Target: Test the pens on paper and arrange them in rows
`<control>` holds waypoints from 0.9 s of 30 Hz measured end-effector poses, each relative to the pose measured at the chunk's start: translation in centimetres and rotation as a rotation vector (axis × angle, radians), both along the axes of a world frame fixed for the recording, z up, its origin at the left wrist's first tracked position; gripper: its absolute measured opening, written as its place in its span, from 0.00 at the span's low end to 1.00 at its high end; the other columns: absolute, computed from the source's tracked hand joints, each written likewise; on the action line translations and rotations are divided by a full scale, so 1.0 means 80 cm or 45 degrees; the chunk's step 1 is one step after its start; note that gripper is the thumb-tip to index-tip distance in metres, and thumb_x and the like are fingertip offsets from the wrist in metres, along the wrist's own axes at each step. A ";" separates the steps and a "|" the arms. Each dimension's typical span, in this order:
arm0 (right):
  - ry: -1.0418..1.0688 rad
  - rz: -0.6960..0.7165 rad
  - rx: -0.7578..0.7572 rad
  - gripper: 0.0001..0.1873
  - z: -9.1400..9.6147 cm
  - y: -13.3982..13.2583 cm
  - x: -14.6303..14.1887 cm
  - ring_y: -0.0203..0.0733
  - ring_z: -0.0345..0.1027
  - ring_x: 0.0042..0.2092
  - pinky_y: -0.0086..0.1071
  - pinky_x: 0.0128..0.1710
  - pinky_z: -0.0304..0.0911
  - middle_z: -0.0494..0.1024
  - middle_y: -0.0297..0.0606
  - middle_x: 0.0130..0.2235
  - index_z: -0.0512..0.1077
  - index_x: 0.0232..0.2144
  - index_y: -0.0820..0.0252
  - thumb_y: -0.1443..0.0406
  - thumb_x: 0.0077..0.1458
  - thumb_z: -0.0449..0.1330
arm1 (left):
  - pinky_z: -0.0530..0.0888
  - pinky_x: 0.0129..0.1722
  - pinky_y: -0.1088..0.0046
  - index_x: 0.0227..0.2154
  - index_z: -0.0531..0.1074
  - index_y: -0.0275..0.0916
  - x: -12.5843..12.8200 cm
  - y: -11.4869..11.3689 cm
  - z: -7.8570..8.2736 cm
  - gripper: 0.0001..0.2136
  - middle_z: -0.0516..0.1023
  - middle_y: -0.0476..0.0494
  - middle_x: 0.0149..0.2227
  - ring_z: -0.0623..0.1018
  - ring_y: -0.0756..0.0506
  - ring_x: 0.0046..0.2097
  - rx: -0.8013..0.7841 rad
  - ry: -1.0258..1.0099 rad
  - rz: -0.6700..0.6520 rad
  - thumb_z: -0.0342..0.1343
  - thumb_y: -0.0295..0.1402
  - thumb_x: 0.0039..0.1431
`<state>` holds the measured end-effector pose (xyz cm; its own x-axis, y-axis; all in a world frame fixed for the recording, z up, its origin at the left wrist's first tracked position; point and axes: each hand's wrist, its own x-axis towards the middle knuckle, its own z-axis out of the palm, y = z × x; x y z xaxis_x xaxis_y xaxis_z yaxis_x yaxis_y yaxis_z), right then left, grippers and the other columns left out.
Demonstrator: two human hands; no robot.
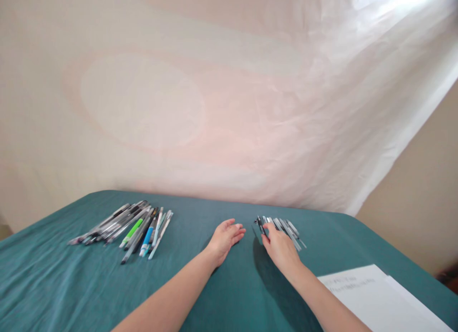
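Note:
My left hand [226, 238] is over the middle of the teal cloth, palm turned sideways, its fingers stretched out and holding nothing. To its right, my right hand [281, 246] has thumb and fingers closed on a dark pen [260, 224] at the left edge of a small row of pens. Partly covered by that hand, the other pens [291, 228] in the row lie side by side, mostly grey and clear. Fine details of the row are blurred.
A larger pile of pens [121, 223] lies at the left, with a green marker [131, 233] and a blue marker [146, 241] among them. White paper sheets [379, 298] with faint writing rest at the front right. A pale cloth [229, 108] hangs behind the table [229, 303].

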<state>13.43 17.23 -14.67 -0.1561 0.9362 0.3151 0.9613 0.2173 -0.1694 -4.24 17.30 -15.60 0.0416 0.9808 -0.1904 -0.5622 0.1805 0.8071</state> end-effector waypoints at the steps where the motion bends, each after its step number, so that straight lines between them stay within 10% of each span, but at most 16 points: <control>1: -0.064 -0.053 0.009 0.14 0.001 0.000 0.001 0.43 0.71 0.30 0.30 0.28 0.57 0.76 0.39 0.28 0.65 0.43 0.57 0.63 0.54 0.49 | 0.71 0.44 0.66 0.47 0.57 0.31 0.000 -0.001 0.001 0.24 0.71 0.30 0.43 0.76 0.45 0.39 0.004 0.009 -0.007 0.58 0.27 0.48; 27: -0.242 -0.101 0.029 0.16 0.003 0.004 -0.009 0.45 0.71 0.31 0.34 0.29 0.58 0.76 0.41 0.29 0.68 0.41 0.54 0.57 0.57 0.46 | 0.71 0.41 0.67 0.38 0.62 0.33 0.000 -0.004 0.005 0.13 0.74 0.37 0.33 0.76 0.48 0.35 0.025 0.095 -0.082 0.55 0.22 0.49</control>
<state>12.70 17.55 -14.42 -0.1411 0.9407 0.3085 0.9897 0.1417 0.0205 -4.27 16.96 -15.16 0.0910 0.9801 -0.1763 -0.4880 0.1982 0.8501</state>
